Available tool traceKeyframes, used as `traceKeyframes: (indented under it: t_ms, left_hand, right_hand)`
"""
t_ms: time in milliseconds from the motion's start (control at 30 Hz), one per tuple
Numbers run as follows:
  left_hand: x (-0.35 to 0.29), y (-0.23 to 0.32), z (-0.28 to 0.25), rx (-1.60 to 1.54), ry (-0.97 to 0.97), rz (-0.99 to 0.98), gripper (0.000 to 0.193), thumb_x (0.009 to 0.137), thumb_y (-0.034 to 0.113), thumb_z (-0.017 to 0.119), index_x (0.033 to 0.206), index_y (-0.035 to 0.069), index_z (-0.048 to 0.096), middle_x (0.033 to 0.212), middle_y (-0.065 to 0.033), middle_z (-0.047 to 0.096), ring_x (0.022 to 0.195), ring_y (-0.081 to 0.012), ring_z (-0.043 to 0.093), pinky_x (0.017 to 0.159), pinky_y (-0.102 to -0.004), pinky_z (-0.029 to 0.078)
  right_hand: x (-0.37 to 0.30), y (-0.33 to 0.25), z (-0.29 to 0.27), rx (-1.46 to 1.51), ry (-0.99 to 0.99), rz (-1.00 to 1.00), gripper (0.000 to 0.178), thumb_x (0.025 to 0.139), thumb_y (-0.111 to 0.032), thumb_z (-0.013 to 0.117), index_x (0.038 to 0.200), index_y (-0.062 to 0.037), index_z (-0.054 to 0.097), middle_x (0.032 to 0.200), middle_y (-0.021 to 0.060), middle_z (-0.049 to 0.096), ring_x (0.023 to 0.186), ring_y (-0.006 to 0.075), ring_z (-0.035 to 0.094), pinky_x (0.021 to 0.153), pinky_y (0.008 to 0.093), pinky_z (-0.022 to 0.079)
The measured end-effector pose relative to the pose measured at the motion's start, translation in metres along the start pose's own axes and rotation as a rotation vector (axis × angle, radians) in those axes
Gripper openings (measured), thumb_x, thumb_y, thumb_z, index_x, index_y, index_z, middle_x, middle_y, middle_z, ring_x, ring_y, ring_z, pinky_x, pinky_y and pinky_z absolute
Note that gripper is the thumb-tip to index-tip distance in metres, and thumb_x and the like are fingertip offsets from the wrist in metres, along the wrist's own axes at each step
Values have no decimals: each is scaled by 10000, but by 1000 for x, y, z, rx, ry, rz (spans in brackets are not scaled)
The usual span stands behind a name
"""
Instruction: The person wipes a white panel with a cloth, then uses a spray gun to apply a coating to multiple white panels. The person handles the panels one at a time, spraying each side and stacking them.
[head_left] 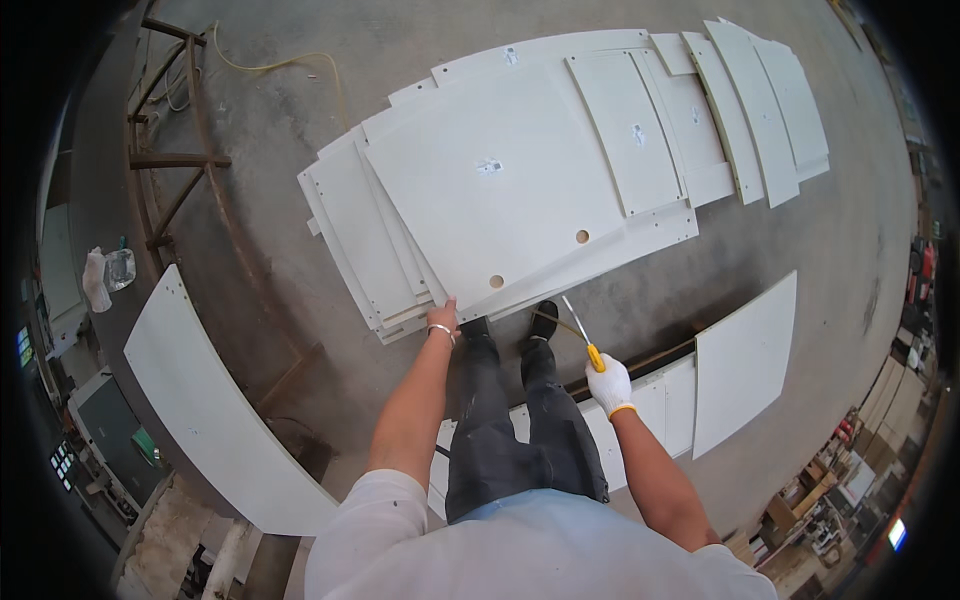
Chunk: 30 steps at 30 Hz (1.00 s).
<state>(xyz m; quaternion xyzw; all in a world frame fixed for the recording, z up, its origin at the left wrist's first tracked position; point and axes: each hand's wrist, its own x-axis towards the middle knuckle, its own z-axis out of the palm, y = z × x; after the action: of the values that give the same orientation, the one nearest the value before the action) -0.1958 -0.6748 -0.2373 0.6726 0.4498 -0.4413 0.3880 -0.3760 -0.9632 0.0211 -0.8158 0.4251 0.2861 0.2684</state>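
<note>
My left hand (443,316), bare with a white band at the wrist, grips the near corner of a large white panel (500,130). That panel has two round holes along its near side and a small label in the middle. It lies on top of a spread stack of other white panels. In a white glove, my right hand (609,384) is closed around a screwdriver (596,357) with a yellow handle. Its long straight metal shaft points forward and slightly left, apart from the panels. The fingers under the panel's corner are partly hidden.
More overlapping white panels (770,110) lie at the far right. One panel (745,365) rests at the near right, another (215,410) on a bench at the left. A rusty metal frame (205,160) stands left. A yellow hose (270,66) crosses the floor. My shoes are beside the stack.
</note>
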Motion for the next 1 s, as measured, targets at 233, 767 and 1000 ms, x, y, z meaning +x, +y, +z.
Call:
traceKeyframes:
  t_ms: [233, 767, 1000]
  left_hand:
    - [-44, 42, 26, 628, 344, 264, 683, 832, 698, 697, 1135, 86, 704, 1178, -179, 728, 1112, -388, 690, 912, -508, 535]
    - [6, 9, -76, 363, 333, 491, 700, 807, 501, 829, 1285, 47, 594, 1187, -178, 726, 1087, -350, 694, 926, -466, 535]
    - [29, 46, -92, 134, 184, 540, 800, 835, 489, 834, 1296, -116, 582, 1174, -240, 708, 1101, -297, 675, 955, -382, 526]
  right_hand:
    - [-32, 22, 33, -237, -231, -51, 229, 893, -282, 661, 1033, -103, 683, 1028, 204, 706, 993, 423, 678, 867, 515, 537]
    - [-42, 42, 28, -148, -189, -133, 264, 883, -269, 697, 1089, -104, 692, 1056, 176, 703, 1011, 401, 675, 885, 492, 540]
    - [-18, 20, 19, -367, -442, -32, 327, 891, -401, 665, 958, -93, 753, 1012, 182, 737, 975, 388, 699, 871, 491, 555]
